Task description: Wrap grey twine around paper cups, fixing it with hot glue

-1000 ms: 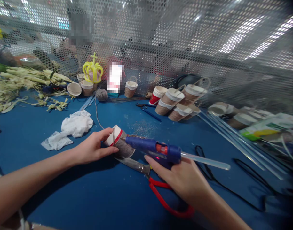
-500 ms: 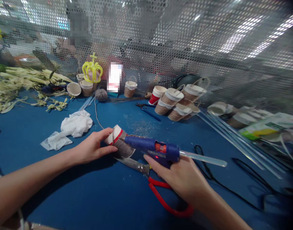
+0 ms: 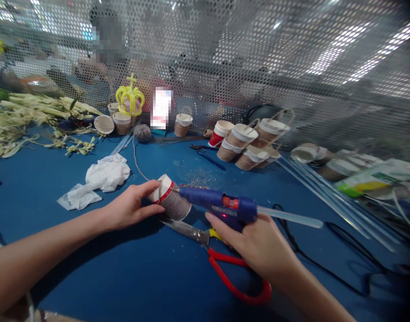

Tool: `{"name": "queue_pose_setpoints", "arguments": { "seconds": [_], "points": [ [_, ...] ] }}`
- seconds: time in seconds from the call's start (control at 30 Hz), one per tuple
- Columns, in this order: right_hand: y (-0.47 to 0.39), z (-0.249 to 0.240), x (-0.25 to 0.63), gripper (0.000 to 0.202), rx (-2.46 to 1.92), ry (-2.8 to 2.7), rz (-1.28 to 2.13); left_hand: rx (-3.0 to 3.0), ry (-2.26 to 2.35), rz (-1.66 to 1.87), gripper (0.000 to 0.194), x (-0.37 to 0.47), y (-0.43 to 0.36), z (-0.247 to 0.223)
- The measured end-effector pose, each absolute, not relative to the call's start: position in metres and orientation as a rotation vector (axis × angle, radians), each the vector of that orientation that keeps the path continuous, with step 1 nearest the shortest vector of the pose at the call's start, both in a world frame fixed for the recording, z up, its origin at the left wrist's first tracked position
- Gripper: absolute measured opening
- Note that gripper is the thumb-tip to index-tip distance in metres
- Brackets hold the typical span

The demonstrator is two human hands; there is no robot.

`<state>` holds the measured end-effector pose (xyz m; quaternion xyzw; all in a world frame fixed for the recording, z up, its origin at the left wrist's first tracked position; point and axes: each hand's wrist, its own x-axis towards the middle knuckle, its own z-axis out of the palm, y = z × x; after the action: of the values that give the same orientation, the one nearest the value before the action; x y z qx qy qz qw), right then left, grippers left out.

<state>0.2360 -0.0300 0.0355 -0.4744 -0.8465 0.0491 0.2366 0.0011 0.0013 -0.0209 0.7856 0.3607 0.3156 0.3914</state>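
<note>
Presently, the left hand grips a tilted paper cup above the blue table, forefinger at the white, red-banded end and thumb on the near side; its other fingers are hidden, so their state cannot be told. Grey yarn is wound around the cup's body; a strand runs from its upper end to the yarn ball.

The right hand is closed around the blue glue gun; one digit extends forward beneath its body, the rest being hidden; the nozzle is at the cup's red band, though contact cannot be confirmed. A red light shows on the gun; a translucent glue stick protrudes from its rear.

Open scissors with red handles lie below the gun; crumpled white material lies left of the cup; blue-handled pliers lie beyond it, near the red-and-white cup and several brown-wrapped cups.
</note>
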Motion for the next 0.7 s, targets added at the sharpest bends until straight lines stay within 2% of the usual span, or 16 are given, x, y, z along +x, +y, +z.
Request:
{"name": "queue_pose_setpoints", "arguments": {
  "seconds": [0.23, 0.47, 0.7],
  "points": [
    [-0.027, 0.033, 0.234, 0.027, -1.640, -2.008, 0.680, 2.021, 0.970, 0.766, 0.024, 0.001, 0.002, -0.019],
    [-0.024, 0.028, 0.235, 0.035, -1.645, -1.883, 0.859, 2.051, 1.004, 0.741, 0.025, 0.000, 0.003, -0.022],
    [-0.024, 0.034, 0.233, 0.035, -1.622, -1.900, 0.883, 2.041, 0.979, 0.765, 0.027, 0.000, 0.002, -0.022]
  ]
}}
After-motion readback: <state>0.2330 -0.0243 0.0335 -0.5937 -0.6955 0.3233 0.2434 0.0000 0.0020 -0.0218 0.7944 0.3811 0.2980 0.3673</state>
